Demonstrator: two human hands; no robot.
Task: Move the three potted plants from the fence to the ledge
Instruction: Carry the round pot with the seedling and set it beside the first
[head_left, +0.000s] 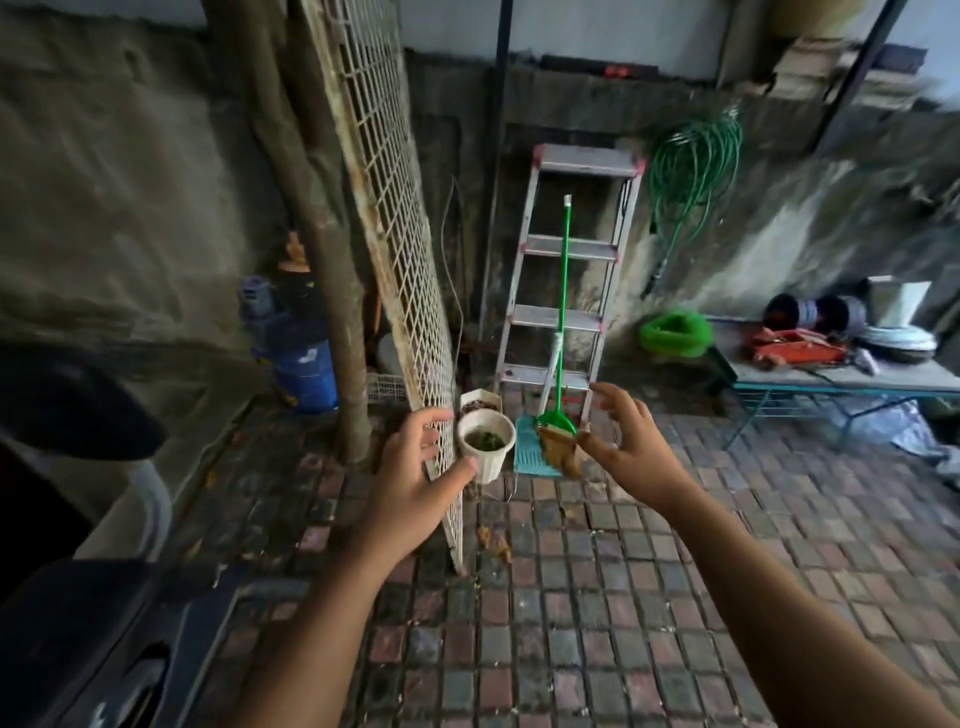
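A white pot with a small green plant (487, 446) hangs or sits against the wire mesh fence panel (395, 218). Behind it a second white pot (480, 402) holds brown soil. My left hand (415, 467) is open just left of the front pot, thumb close to its side, not touching. To the pot's right, my right hand (623, 441) is also open with its fingers spread, holding nothing. Both arms reach forward. A third pot is not visible.
A metal stepladder (566, 270) leans on the back wall with a green broom (558, 332) and a teal dustpan (532, 452) in front. A green hose (691, 166) hangs on the wall. A cluttered bench (831, 374) stands right; a blue pump (298, 353) and a dark vehicle (78, 623) left.
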